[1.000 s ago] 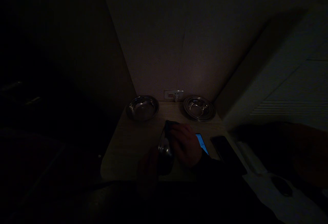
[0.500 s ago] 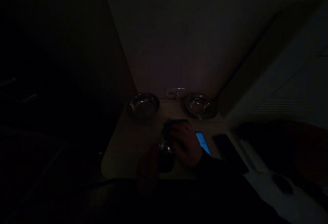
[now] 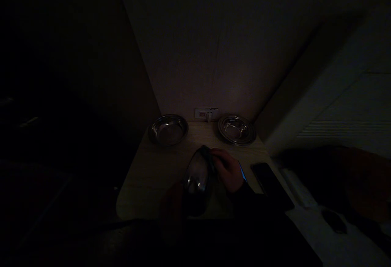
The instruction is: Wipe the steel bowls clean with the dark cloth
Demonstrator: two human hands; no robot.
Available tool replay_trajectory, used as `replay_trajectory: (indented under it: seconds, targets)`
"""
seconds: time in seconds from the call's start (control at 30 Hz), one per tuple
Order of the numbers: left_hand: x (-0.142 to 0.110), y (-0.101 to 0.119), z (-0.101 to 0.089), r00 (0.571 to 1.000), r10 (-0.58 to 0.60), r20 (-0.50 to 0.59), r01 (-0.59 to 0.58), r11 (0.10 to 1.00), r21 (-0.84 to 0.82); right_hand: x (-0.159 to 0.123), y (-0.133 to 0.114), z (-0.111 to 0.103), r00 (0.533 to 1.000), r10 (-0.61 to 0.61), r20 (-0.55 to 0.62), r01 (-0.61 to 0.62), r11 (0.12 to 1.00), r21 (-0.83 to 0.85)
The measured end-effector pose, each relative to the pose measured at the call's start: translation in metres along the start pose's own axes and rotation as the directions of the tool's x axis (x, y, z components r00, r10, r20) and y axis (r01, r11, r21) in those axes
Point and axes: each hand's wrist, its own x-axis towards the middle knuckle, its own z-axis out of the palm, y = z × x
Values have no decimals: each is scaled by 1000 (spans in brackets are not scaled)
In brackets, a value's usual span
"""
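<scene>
In dim light a shiny metal bowl (image 3: 197, 179) is held tilted on its side above the near part of the small table. My left hand (image 3: 172, 204), very dark, grips the bowl's left edge. My right hand (image 3: 227, 169) is closed on a dark cloth (image 3: 207, 151), pressed against the bowl's upper right rim. Behind the right wrist, a lit phone (image 3: 242, 171) is mostly covered. Shadow hides the lower part of the bowl and most of the left fingers.
On the wooden table (image 3: 143, 177), a metal bowl (image 3: 168, 130) stands back left and stacked metal dishes (image 3: 236, 130) back right. A wall socket (image 3: 206, 114) holds a plug. A dark phone (image 3: 271, 183) lies at the right edge; beyond it is a dark oval object (image 3: 334, 220).
The bowl has turned, showing more of its curved surface. My right hand has shifted slightly right and down with the cloth, covering more of the lit phone. The view has moved slightly.
</scene>
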Motion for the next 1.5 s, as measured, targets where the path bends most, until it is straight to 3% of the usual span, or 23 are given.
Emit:
replay_trajectory:
  seconds: [0.1,0.3,0.47,0.7,0.83,1.03,1.13,1.27,1.4,1.5]
  targets:
    - [-5,-11,-2,1000,9,-26,-8,999,31,-10,4,-2,990,131,-53,-125,987,104]
    - [4,-1,-1,989,-76,123,78,997,-9,-22,3,-5,910,397,-117,-351,890,291]
    - [7,5,-3,992,-79,97,84,995,-50,-22,3,-7,883,448,-139,-382,858,343]
    - [8,3,0,998,-35,55,40,994,-100,-29,-5,-3,916,385,-109,-334,885,323]
    - [6,13,5,993,-117,5,116,973,-198,-33,-11,-1,929,358,-89,-316,896,311]
    - [7,17,3,988,-93,120,108,986,-123,-38,-17,-1,946,309,-96,-274,924,267]
    - [8,9,4,981,-150,125,170,972,-162,-43,-20,0,974,202,-106,-179,964,196]
    - [8,5,5,979,-158,129,183,960,-212,-54,-29,2,995,-16,-102,13,1000,-24]
    - [7,14,3,983,-107,147,138,966,-220,-59,-36,1,981,-191,-17,183,959,-216]
    - [5,21,1,975,-94,199,140,963,-231,-50,-35,-2,967,-253,21,249,931,-266]
